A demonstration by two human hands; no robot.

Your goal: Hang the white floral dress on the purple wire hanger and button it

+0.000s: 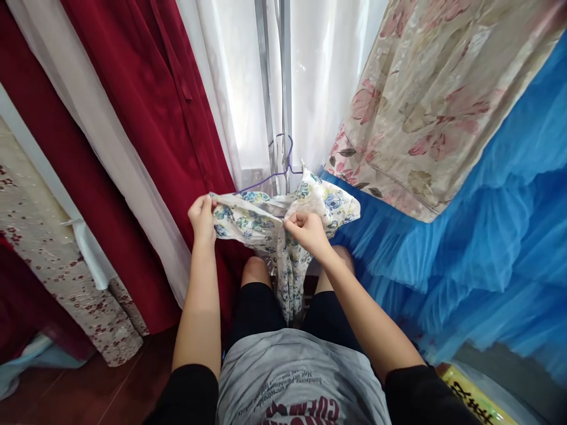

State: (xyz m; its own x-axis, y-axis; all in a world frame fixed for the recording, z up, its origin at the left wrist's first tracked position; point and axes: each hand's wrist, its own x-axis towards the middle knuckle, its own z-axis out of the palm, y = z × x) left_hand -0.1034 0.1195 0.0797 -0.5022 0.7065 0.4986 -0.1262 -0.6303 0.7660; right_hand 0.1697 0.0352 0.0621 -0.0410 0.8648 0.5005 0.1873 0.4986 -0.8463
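Partly, the floral garment hides the purple hanger.

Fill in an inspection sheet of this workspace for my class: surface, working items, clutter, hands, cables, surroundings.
Surface: reddish-brown floor, partly visible at lower left; no worktop seen.
Working items: floral garment, white with blue and yellow print, held up before the knees; purple hanger at its upper edge, partly hidden by cloth.
Clutter: yellow package with dark lettering, lower right, partly cut off.
Hands: left hand pinches the garment's end; right hand pinches it near the middle.
Cables: nothing seen.
Surroundings: red fabric on the left, white curtain ahead, pink-flowered fabric and blue ruffled fabric on the right.
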